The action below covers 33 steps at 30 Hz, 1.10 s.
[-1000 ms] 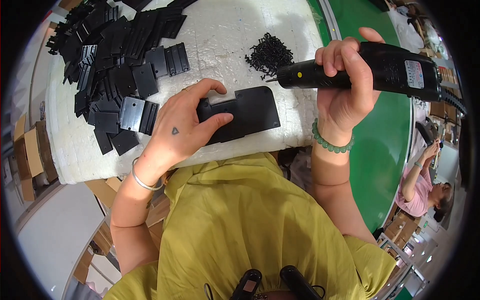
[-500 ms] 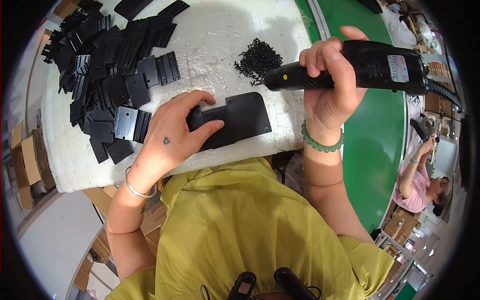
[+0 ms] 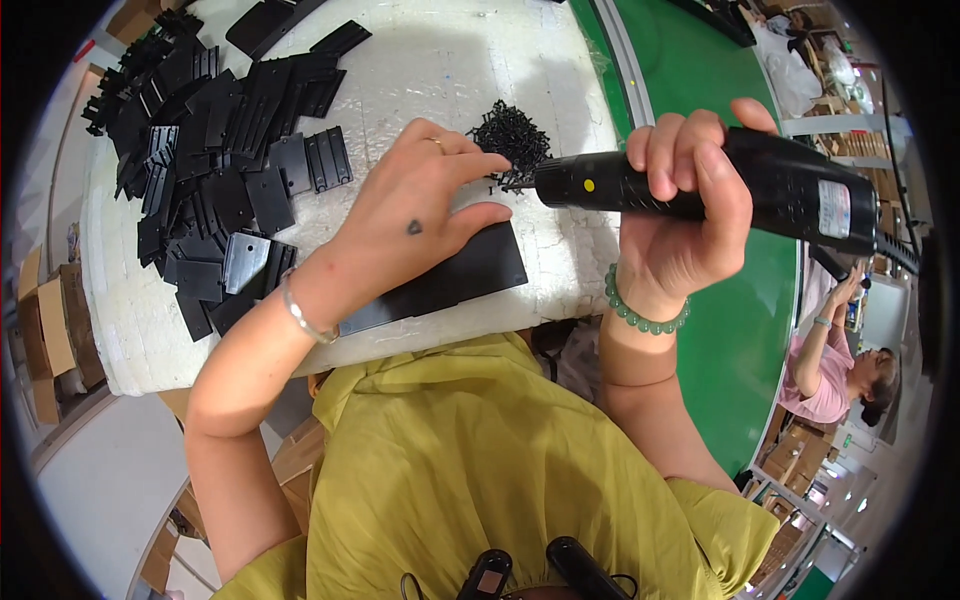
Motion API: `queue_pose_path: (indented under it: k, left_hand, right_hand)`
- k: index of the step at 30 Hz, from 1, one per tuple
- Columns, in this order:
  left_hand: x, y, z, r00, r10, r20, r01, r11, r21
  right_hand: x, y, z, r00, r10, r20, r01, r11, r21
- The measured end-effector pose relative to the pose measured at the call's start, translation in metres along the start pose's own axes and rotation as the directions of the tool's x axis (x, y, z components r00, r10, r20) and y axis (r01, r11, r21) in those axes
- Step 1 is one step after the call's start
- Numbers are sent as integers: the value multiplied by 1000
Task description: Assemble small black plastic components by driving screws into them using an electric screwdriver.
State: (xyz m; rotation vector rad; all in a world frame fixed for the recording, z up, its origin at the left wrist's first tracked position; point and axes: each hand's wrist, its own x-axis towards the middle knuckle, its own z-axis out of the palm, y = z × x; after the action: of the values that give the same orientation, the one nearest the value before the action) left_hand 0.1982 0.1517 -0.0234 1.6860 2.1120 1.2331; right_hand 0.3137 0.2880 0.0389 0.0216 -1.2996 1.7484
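Observation:
My right hand (image 3: pixel 690 205) is wrapped round a black electric screwdriver (image 3: pixel 790 190), held level with its tip pointing left. The tip reaches the near edge of a pile of small black screws (image 3: pixel 508 135). My left hand (image 3: pixel 415 200) hovers over a flat black plastic plate (image 3: pixel 465 272), thumb and forefinger apart, with the forefinger by the near side of the screws. Nothing shows between those fingers. The plate lies along the near edge of the white work surface, and the left hand and wrist cover part of it.
A heap of black plastic plates (image 3: pixel 225 115) covers the left of the white foam-like table (image 3: pixel 400 60). To the right runs a green surface (image 3: pixel 725 370) with a metal rail (image 3: pixel 622 60). Cardboard boxes (image 3: pixel 60 325) stand at far left. Another person (image 3: pixel 830 370) works at far right.
My left hand has left its hold on the plate and moved right and away from me, toward the screws. The screwdriver has shifted slightly right and nearer me. The plate now lies a little differently.

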Motion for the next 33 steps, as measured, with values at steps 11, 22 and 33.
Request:
queue_pose_path:
  k: [11, 22, 33]
  left_hand:
    - [8, 4, -5, 983, 166, -78, -168, 985, -26]
    - [-2, 9, -10, 970, 182, -159, -184, 983, 7]
    - [-11, 9, -13, 956, 229, -185, -231, 973, 7]
  right_hand:
    - [0, -25, 2, 998, -37, 46, 31, 992, 124]
    - [-4, -35, 10, 968, -28, 250, -10, 989, 150]
    - [-6, -40, 21, 958, 29, 286, -72, 987, 142]
